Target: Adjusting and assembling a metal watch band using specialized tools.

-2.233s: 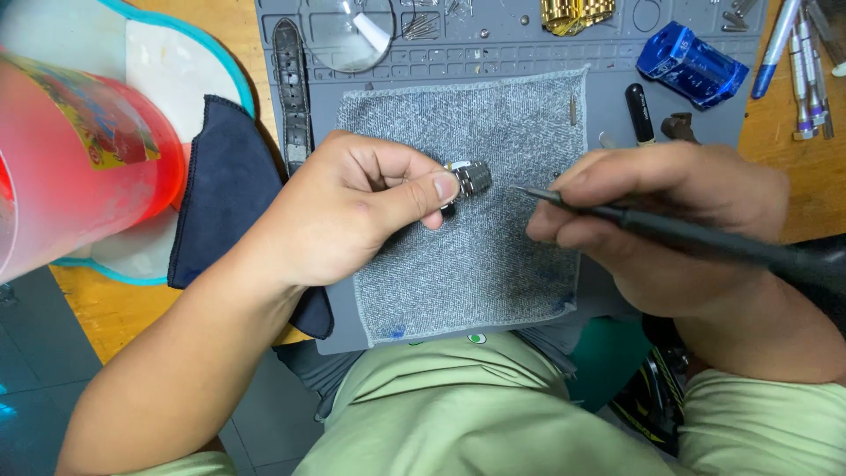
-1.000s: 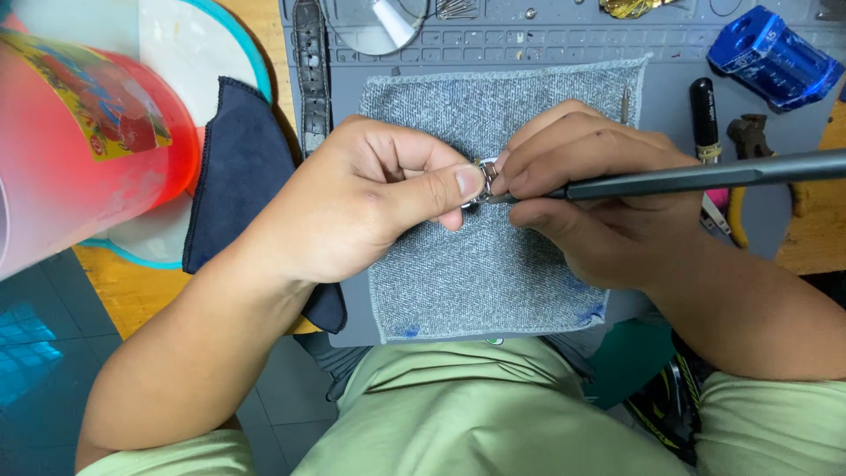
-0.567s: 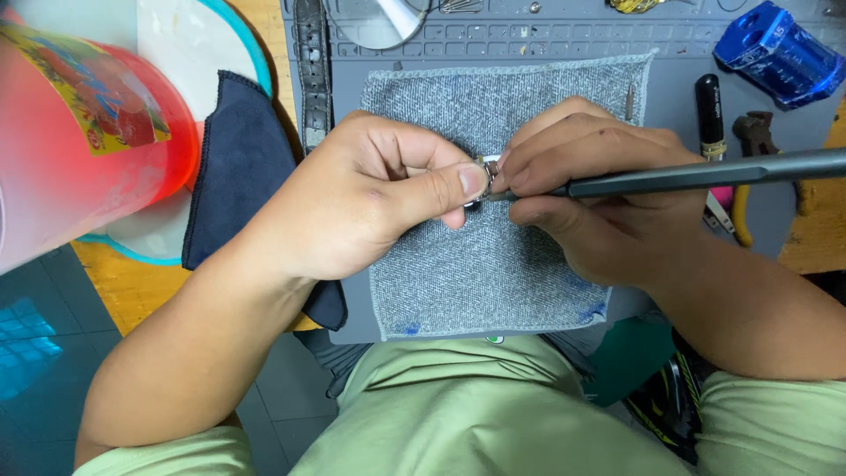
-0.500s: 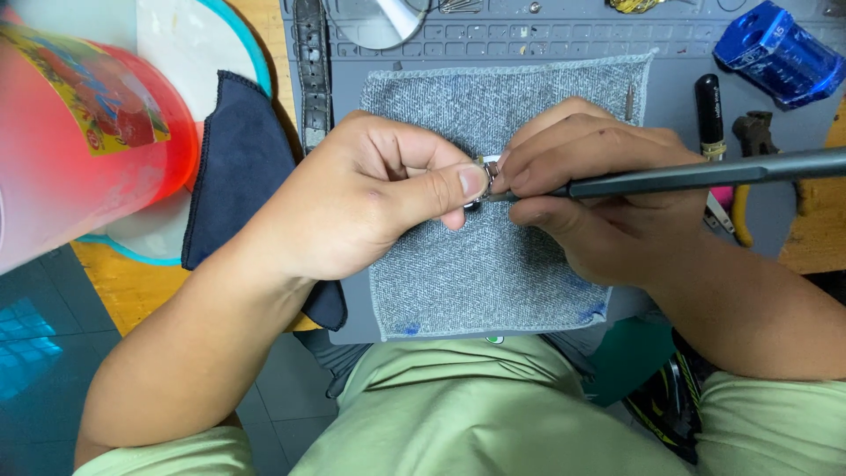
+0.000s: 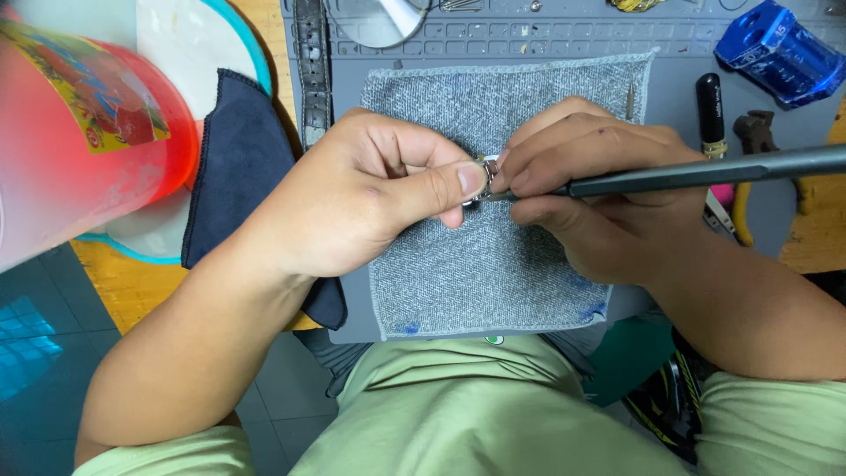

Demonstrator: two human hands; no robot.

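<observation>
Left hand (image 5: 370, 198) is pinching a small metal part (image 5: 483, 172) btwn thumb and curled fingers, center of frame, over the grey cloth pad (image 5: 493, 264). Part is mostly hidden by fingertips; can't tell what it is exactly. Right hand (image 5: 608, 198) is gripping a black pen-like tool (image 5: 705, 172), fingers pressed together around the shaft, tip touching the part. Tool's far end is running out of frame at right. Red plastic container (image 5: 79, 132) upper left, blurred and cropped. Dark blue cloth (image 5: 238, 176) is lying left of pad, partly under left hand. Blue plastic case (image 5: 780, 53) upper right.
</observation>
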